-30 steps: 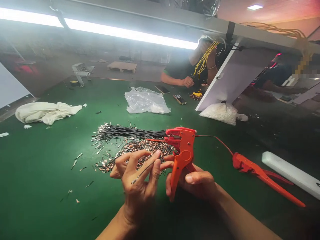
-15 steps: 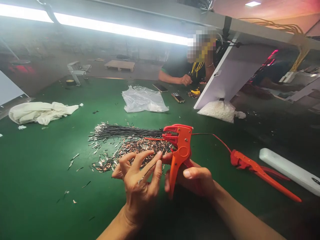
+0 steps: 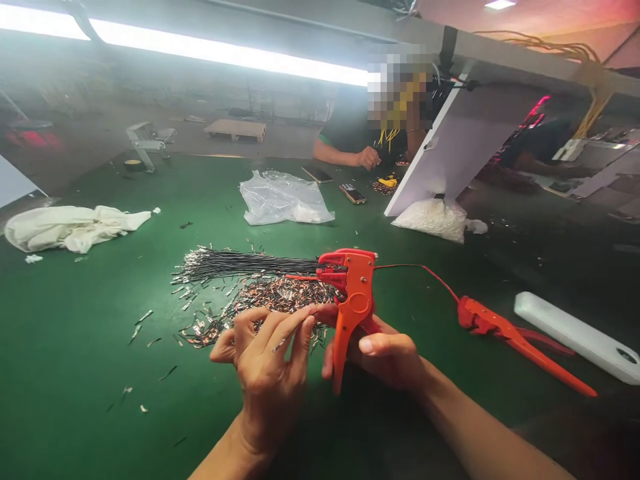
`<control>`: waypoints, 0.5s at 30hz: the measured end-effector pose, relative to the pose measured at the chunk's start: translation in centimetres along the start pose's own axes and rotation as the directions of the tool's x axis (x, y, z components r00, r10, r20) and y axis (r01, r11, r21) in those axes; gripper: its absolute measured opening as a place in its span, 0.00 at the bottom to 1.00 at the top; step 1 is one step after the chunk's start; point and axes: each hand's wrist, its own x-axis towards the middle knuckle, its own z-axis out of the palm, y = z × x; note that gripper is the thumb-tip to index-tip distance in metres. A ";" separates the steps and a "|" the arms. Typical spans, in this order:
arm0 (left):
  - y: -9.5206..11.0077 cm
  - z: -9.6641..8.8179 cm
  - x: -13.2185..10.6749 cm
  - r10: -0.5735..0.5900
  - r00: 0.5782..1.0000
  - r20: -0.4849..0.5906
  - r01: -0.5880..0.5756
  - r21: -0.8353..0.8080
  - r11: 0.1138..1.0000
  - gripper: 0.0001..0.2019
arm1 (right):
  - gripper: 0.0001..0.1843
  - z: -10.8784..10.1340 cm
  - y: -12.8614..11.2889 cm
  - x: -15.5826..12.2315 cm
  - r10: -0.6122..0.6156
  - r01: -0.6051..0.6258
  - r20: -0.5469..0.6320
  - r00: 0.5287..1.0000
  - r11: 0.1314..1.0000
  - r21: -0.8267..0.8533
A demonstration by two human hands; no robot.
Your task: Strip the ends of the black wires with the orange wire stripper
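My right hand is wrapped round the handles of an orange wire stripper, held upright with its jaws pointing left. A thin red wire runs from the jaws to the right. My left hand has its fingers curled, pinching a thin metal-tipped wire next to the stripper's head. Just beyond my hands lie a bundle of black wires with metal ends and a heap of small copper-coloured terminals on the green table.
A second orange tool and a white bar lie at the right. Farther back are a clear plastic bag, a white cloth, a white bag of parts, two phones and a slanted white board. Another person sits across the table.
My left fingers have curled closer together round the thin wire and moved slightly toward the stripper. The view has drifted a little; the stripper stays in my right hand.
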 end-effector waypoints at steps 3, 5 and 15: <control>-0.3 -0.3 0.1 0.038 0.999 -0.038 -0.039 -0.024 0.999 0.08 | 0.30 0.0 0.0 -0.1 -0.019 0.019 0.012 1.000 1.000 0.014; -0.5 -0.6 0.1 0.056 0.996 -0.069 -0.057 -0.023 0.998 0.10 | 0.28 0.0 0.1 -0.1 -0.013 0.012 0.025 1.000 0.999 0.043; -0.3 -0.8 0.1 0.064 0.992 -0.106 -0.068 -0.034 0.997 0.09 | 0.22 0.3 0.8 0.1 0.042 -0.052 0.105 0.994 0.994 0.093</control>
